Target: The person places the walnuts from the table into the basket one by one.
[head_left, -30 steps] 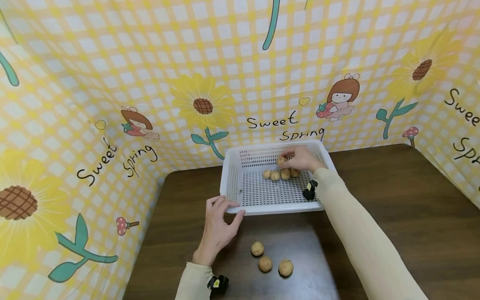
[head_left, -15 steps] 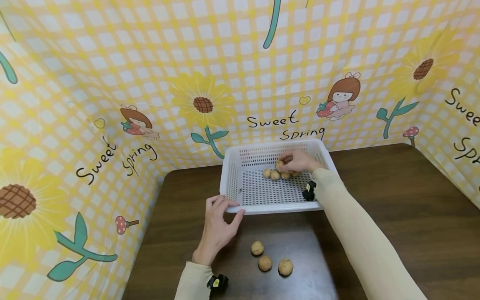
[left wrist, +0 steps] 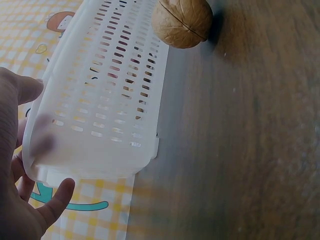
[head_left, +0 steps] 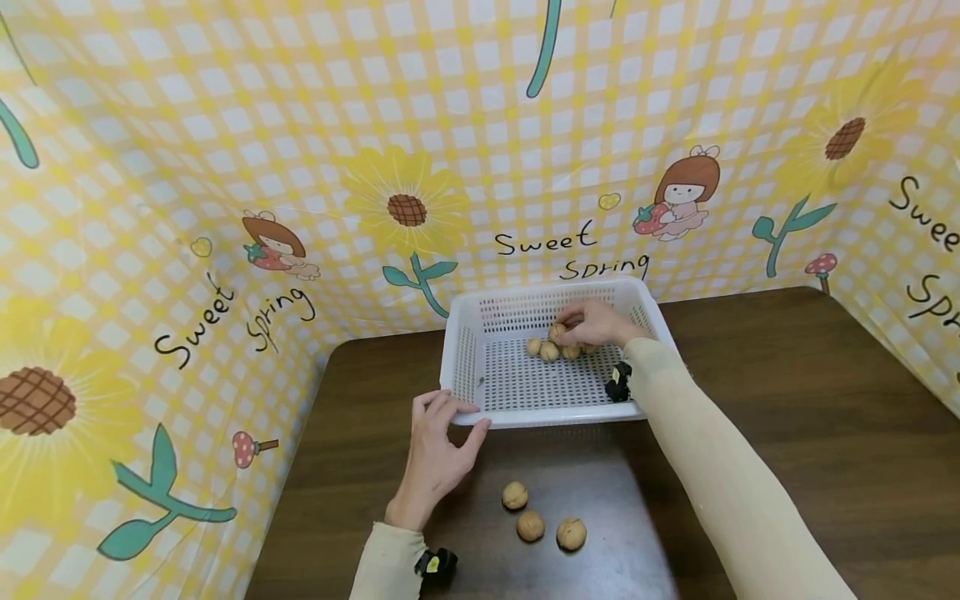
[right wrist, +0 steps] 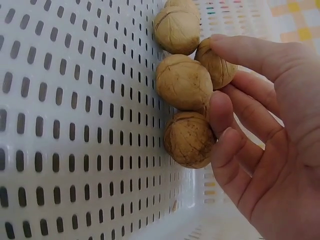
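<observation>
Lower in the basket (head_left: pixel 555 415) than a second ago, a walnut (head_left: pixel 557 331) sits pinched in your right hand (head_left: pixel 597 322), just beside a row of walnuts (head_left: pixel 550 352) blocking its near side. Your left hand (head_left: pixel 432 454) grips the basket's near-left corner; three loose walnuts (head_left: pixel 530 526) lie before the basket, patterned cloth (head_left: pixel 525 150) behind.

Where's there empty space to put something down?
There's bare table right of the right sleeve, and another patch between the basket and the checked cloth on the left. Crowded: around the right hand and walnuts in the basket, and beside the left hand, near three loose walnuts.
</observation>
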Demonstrator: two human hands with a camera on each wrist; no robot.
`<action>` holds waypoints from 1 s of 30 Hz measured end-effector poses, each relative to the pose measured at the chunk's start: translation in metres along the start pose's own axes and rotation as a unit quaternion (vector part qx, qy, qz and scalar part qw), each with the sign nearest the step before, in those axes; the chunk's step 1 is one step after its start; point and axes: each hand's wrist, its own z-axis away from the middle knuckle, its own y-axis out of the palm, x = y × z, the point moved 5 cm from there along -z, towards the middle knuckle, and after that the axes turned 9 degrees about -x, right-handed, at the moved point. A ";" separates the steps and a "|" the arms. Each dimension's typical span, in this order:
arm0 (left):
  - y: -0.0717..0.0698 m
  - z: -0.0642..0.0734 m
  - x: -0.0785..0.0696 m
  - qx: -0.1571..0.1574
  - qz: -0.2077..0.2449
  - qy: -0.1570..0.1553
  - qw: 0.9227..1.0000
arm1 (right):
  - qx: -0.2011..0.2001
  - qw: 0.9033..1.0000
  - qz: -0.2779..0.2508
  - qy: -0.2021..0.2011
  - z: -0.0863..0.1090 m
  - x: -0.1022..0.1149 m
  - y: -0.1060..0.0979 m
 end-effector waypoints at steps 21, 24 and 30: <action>0.001 0.000 0.000 -0.001 0.004 0.004 1.000 | -0.073 0.988 -0.033 -0.130 0.091 0.072 -0.058; 0.000 -0.001 0.000 -0.006 0.006 0.006 1.000 | -0.086 0.981 -0.057 -0.167 0.123 0.085 -0.046; 0.002 -0.001 0.001 -0.005 0.006 0.002 1.000 | -0.075 0.950 -0.114 -0.280 0.181 0.103 0.003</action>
